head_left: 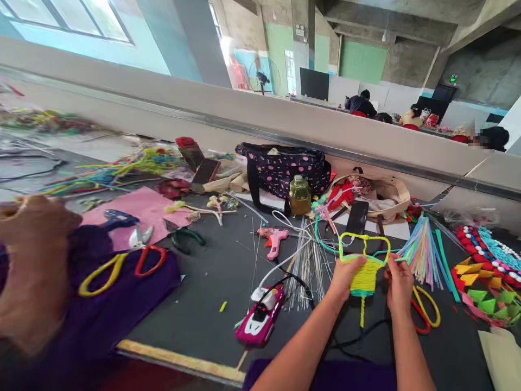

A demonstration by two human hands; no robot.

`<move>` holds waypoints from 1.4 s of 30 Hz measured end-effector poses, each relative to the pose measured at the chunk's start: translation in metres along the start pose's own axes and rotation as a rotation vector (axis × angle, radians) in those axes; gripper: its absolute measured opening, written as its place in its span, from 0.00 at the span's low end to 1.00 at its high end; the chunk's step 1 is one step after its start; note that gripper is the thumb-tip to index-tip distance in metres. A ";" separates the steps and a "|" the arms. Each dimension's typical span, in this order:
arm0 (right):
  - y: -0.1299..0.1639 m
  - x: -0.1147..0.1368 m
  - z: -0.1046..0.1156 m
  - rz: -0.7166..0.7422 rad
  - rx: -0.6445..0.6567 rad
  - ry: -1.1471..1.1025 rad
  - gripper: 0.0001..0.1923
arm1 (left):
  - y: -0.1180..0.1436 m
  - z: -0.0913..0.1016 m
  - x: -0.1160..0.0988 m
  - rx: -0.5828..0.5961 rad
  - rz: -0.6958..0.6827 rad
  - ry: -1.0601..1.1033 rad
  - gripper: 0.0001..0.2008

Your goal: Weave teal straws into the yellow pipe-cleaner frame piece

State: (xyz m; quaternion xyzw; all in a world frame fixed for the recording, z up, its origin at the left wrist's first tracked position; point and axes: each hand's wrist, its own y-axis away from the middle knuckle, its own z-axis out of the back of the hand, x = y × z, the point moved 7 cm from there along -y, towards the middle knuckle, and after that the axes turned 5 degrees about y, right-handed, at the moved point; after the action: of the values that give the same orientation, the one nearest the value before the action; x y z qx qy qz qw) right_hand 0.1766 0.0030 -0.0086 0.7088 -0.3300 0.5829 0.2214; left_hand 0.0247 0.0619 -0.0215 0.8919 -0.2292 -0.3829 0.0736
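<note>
A yellow pipe-cleaner piece point(363, 278) with a teal lower edge, open loops on top and a thin yellow stem below is held up over the dark table. My left hand point(345, 276) grips its left side, the thumb lying across the wound front. At the upper right corner, my right hand point(399, 279) is closed in a pinch on a light green pipe cleaner point(400, 259) that runs along the top of the wound part. Scissors with red and yellow handles point(427, 309) lie just right of my right wrist.
Left of my arms are a pink glue gun point(275, 240), a purple power strip point(260, 320) with cables and thin wires point(306, 266). Pastel pipe cleaners point(425, 252) fan out at right. A jar point(300, 195) stands behind. A co-worker's blurred arm point(35, 271) is at far left.
</note>
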 end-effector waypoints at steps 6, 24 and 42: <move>-0.001 -0.008 0.009 -0.013 -0.098 0.082 0.19 | 0.000 -0.002 -0.001 -0.021 -0.024 0.018 0.20; 0.006 0.002 -0.004 -0.120 0.027 -0.163 0.16 | 0.005 -0.010 0.006 0.038 0.096 0.174 0.13; 0.008 0.009 0.006 0.028 -0.119 -0.004 0.16 | 0.007 -0.002 -0.011 -0.105 -0.120 0.158 0.18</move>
State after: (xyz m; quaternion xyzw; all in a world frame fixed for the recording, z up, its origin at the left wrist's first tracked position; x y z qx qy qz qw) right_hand 0.1755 -0.0083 -0.0019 0.6907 -0.3745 0.5639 0.2544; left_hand 0.0170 0.0603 -0.0105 0.9263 -0.1483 -0.3266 0.1149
